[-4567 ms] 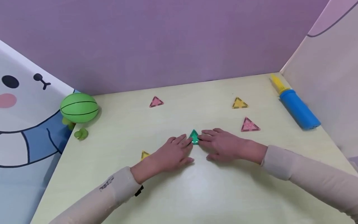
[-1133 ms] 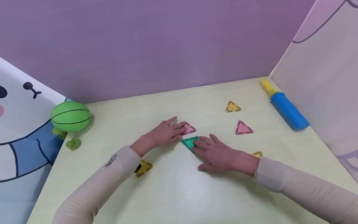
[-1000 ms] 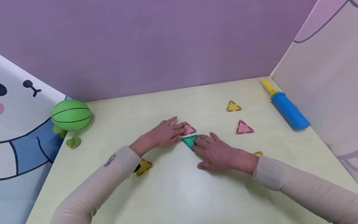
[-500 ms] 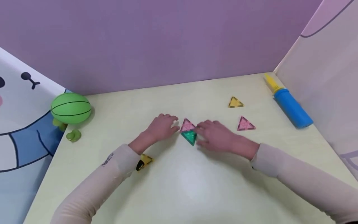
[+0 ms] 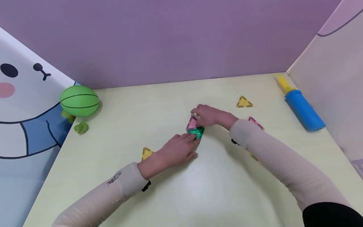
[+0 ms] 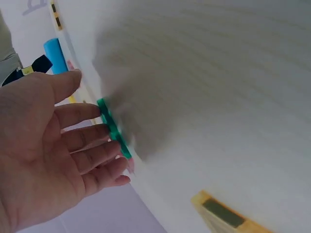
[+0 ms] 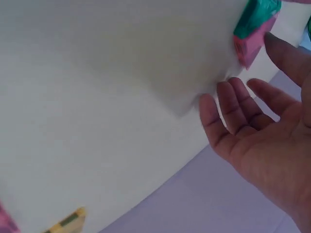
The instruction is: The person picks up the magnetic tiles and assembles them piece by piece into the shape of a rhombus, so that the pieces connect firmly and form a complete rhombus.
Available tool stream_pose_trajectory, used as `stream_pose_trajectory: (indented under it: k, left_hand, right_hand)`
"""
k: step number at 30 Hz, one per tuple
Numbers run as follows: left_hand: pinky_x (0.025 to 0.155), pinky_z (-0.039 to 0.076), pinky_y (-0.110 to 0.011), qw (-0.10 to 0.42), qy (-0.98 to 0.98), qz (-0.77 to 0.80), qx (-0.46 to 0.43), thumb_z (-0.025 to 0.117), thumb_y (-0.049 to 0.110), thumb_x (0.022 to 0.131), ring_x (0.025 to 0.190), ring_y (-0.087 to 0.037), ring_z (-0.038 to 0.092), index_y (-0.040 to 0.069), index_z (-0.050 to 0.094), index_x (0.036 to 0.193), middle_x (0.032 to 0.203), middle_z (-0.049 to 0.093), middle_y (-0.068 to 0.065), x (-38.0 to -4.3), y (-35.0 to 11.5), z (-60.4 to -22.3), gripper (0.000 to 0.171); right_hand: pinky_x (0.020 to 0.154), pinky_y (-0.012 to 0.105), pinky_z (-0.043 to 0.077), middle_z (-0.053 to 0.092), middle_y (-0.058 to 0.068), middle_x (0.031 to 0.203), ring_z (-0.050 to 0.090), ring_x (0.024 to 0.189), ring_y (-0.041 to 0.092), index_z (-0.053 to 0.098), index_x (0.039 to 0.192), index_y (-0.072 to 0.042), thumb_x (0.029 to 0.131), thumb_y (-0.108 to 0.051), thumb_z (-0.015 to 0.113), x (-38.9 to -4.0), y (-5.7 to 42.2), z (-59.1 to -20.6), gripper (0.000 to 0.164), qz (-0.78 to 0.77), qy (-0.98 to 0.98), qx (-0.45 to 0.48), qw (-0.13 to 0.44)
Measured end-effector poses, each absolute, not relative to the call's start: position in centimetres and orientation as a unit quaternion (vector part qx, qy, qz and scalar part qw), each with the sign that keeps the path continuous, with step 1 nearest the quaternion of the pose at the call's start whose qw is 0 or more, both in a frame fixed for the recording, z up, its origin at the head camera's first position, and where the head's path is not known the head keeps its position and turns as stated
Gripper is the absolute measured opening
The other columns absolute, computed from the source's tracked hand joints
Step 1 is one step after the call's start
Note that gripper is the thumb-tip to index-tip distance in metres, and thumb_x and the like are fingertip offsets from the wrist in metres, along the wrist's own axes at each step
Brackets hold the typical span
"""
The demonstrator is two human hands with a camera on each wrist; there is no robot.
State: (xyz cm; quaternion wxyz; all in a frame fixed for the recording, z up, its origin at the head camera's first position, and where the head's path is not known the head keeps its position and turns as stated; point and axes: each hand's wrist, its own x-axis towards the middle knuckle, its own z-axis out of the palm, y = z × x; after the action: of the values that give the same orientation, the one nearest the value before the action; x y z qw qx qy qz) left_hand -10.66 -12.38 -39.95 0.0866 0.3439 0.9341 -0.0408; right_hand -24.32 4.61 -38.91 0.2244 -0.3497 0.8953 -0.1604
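Note:
A green triangular magnetic tile [image 5: 199,130] and a pink triangular magnetic tile [image 5: 191,123] lie edge to edge near the table's middle, the pink one on the far side. My left hand [image 5: 179,150] rests its outstretched fingertips on the green tile, which the left wrist view shows edge-on beneath them. Over the far right side of the pink tile is my right hand [image 5: 208,115], partly covering it in the head view. In the right wrist view its fingers are loosely bent, the thumb beside the pink tile [image 7: 253,42], and nothing is pinched.
Yellow triangle tiles lie at left [image 5: 147,153] and back right [image 5: 244,102]; my right sleeve partly hides another pink tile [image 5: 256,123] and a yellow one. A green ball [image 5: 79,101] and small green toy [image 5: 81,127] stand left, a blue pump [image 5: 304,110] right.
The pink tile came from the back left to meet the green tile, which was turned round. Lately my left hand moved from beside the pink tile onto the green, my right hand up to the pink.

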Motion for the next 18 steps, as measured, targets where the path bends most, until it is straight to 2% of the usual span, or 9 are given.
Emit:
stream_pose_trajectory:
  k: [6, 13, 18]
  left_hand:
    - [0.100, 0.052, -0.044, 0.087, 0.932, -0.046, 0.350, 0.054, 0.047, 0.101, 0.142, -0.027, 0.045, 0.016, 0.049, 0.148, 0.155, 0.046, -0.006, -10.6, -12.6, -40.3, 0.056]
    - [0.101, 0.050, -0.048, 0.093, 0.937, -0.043, 0.333, 0.054, 0.045, 0.102, 0.141, -0.031, 0.043, 0.022, 0.051, 0.148, 0.152, 0.049, -0.007, -10.7, -12.8, -40.5, 0.051]
    - [0.103, 0.048, -0.050, 0.080, 0.941, -0.046, 0.324, 0.056, 0.041, 0.102, 0.139, -0.035, 0.044, 0.029, 0.054, 0.145, 0.148, 0.052, -0.008, -10.7, -13.0, -40.3, 0.045]
  right_hand:
    - [0.090, 0.039, 0.048, 0.051, 0.017, 0.127, 0.048, 0.110, 0.030, 0.061, 0.132, -0.009, 0.091, -0.022, 0.070, -25.0, 3.8, -38.4, 0.044, -0.118, 0.892, -0.353, 0.257]
    - [0.092, 0.040, 0.048, 0.048, 0.017, 0.129, 0.045, 0.114, 0.031, 0.056, 0.132, -0.008, 0.085, -0.016, 0.073, -25.2, 3.5, -38.0, 0.050, -0.129, 0.890, -0.331, 0.286]
    - [0.088, 0.034, 0.050, 0.053, 0.015, 0.123, 0.050, 0.110, 0.028, 0.050, 0.128, -0.007, 0.086, -0.012, 0.074, -25.3, 3.4, -38.0, 0.049, -0.157, 0.886, -0.320, 0.297]
